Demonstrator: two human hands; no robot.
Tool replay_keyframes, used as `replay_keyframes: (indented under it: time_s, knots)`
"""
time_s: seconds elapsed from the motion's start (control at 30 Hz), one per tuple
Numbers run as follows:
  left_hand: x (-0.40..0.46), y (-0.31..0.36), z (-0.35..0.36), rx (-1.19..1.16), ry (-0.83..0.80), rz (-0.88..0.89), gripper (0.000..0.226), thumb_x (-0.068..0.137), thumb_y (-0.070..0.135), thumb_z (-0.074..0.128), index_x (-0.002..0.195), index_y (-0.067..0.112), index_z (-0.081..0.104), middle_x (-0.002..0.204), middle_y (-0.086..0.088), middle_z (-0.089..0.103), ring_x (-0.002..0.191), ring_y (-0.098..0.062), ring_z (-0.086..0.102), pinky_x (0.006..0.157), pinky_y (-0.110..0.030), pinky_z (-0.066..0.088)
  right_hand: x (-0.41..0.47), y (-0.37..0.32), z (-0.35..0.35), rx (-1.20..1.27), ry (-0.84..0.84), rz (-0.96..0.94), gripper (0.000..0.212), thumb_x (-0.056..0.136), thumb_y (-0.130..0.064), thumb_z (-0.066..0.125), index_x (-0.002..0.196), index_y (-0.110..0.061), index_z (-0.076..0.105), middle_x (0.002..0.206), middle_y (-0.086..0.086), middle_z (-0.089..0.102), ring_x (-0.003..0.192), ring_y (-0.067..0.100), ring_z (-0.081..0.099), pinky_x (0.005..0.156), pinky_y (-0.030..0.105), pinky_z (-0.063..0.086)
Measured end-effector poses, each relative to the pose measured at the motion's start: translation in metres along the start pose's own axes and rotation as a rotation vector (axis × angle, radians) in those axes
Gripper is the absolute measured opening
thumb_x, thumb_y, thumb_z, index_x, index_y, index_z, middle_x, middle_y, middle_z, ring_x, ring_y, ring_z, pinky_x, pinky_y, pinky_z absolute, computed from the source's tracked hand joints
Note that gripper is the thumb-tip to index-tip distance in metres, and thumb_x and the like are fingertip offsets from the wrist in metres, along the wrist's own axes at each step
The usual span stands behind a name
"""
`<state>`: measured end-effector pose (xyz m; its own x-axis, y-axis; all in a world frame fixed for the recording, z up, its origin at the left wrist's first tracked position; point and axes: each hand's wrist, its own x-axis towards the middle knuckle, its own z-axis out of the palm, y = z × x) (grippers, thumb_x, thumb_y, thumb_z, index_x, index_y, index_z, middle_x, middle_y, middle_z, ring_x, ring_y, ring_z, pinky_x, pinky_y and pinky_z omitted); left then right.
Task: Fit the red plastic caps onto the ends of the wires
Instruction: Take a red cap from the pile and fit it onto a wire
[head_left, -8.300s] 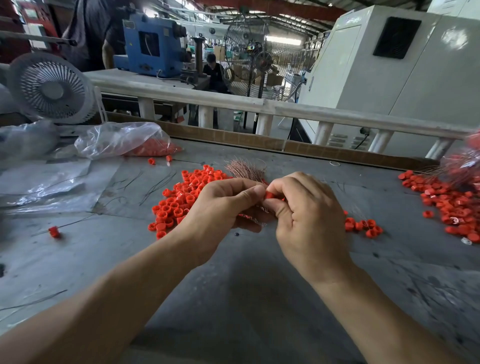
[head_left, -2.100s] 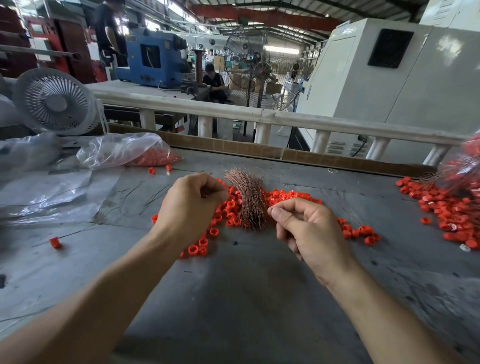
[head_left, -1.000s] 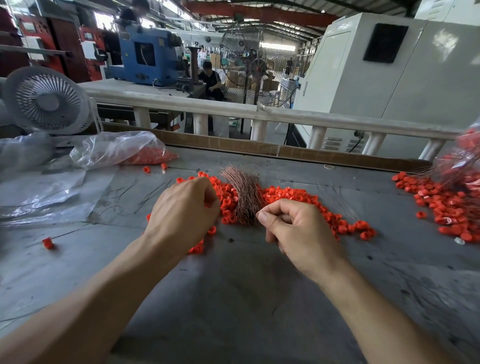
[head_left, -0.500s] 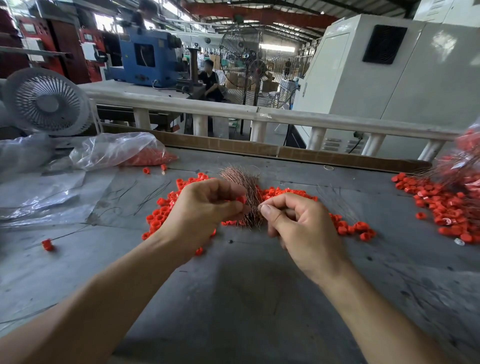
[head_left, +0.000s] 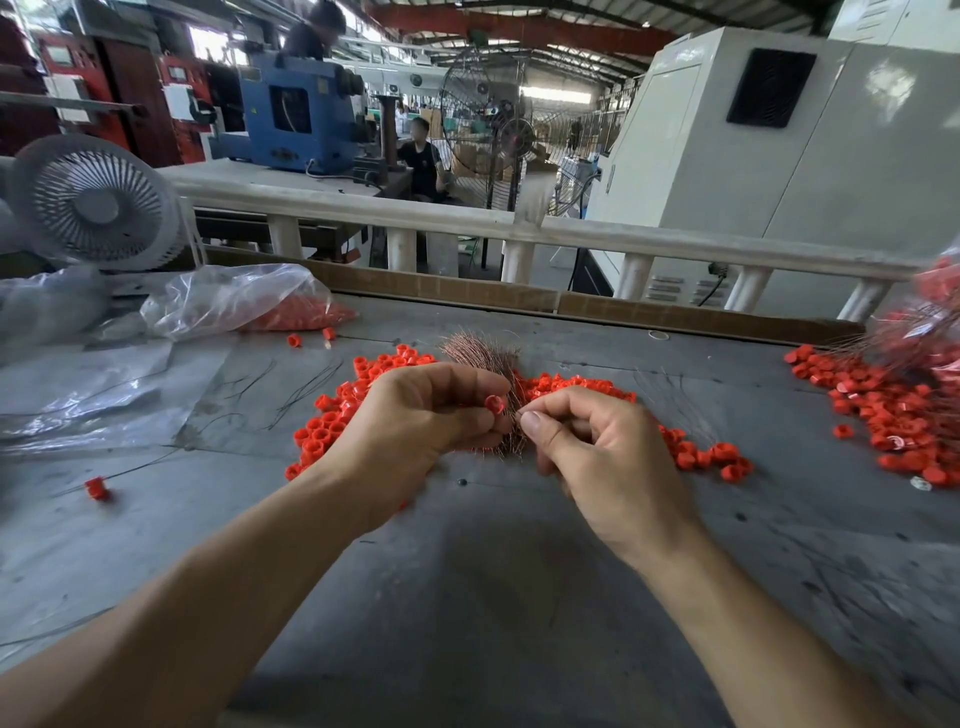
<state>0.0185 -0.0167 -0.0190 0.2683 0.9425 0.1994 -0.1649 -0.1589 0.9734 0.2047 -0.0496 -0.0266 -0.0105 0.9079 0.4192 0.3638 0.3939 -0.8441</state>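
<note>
Left hand (head_left: 415, 421) pinches a cap (head_left: 494, 404) at its fingertips. Right hand (head_left: 602, 457) pinches a wire (head_left: 516, 414), tip just beside cap. Wire bundle (head_left: 485, 358) lies beyond both hands.

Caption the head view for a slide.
Left hand pinches a red cap beside a wire end held by the right hand.

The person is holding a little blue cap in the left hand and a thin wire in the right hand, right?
Nearly. The cap pinched in the left hand is red, not blue, as the head view shows. The right hand does pinch a thin wire.
</note>
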Motion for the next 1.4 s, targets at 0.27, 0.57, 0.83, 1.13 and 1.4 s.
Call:
replay_keyframes:
  time_s: [0.27,0.57,0.83,1.13,1.4]
  knots:
    - [-0.003,0.000,0.002,0.042,-0.016,0.001,0.019,0.086,-0.008,0.071,0.100,0.004,0.072,0.084,-0.011,0.072,0.074,-0.018,0.071,0.070,-0.024,0.060,-0.002,-0.003,0.001,-0.001,-0.004,-0.007,0.015,0.096,-0.020,0.070,0.084,-0.028,0.074,0.060,-0.005,0.066,0.045,0.000,0.054,0.048,0.007,0.036]
    - [-0.005,-0.001,0.005,0.122,-0.042,0.029,0.020,0.082,-0.004,0.075,0.100,0.000,0.067,0.077,-0.010,0.066,0.063,-0.019,0.064,0.062,-0.029,0.060,-0.002,-0.007,0.000,-0.037,0.004,-0.009,0.017,0.095,-0.018,0.071,0.081,-0.026,0.074,0.059,-0.008,0.066,0.055,-0.001,0.059,0.056,0.010,0.042]
    - [-0.003,-0.003,0.003,0.226,-0.008,0.099,0.029,0.070,0.018,0.081,0.095,0.010,0.068,0.075,-0.001,0.072,0.064,-0.018,0.068,0.063,-0.028,0.059,-0.004,-0.011,-0.001,-0.062,-0.019,0.008,0.015,0.095,-0.019,0.071,0.082,-0.025,0.075,0.062,-0.007,0.068,0.059,0.001,0.064,0.057,0.012,0.046]
    - [-0.001,-0.005,0.004,0.178,-0.034,0.098,0.021,0.088,-0.011,0.069,0.101,0.006,0.070,0.084,-0.012,0.073,0.075,-0.024,0.073,0.071,-0.031,0.061,-0.002,-0.008,-0.001,-0.058,0.013,0.005,0.017,0.094,-0.017,0.072,0.079,-0.024,0.074,0.063,-0.003,0.068,0.057,0.006,0.062,0.056,0.017,0.047]
    - [-0.004,-0.002,0.006,0.266,-0.009,0.126,0.025,0.088,-0.008,0.070,0.103,0.012,0.075,0.086,-0.015,0.074,0.074,-0.022,0.074,0.070,-0.025,0.060,-0.004,-0.011,-0.002,-0.106,0.000,0.003,0.020,0.095,-0.019,0.071,0.077,-0.025,0.073,0.060,-0.001,0.066,0.053,0.010,0.058,0.052,0.021,0.044]
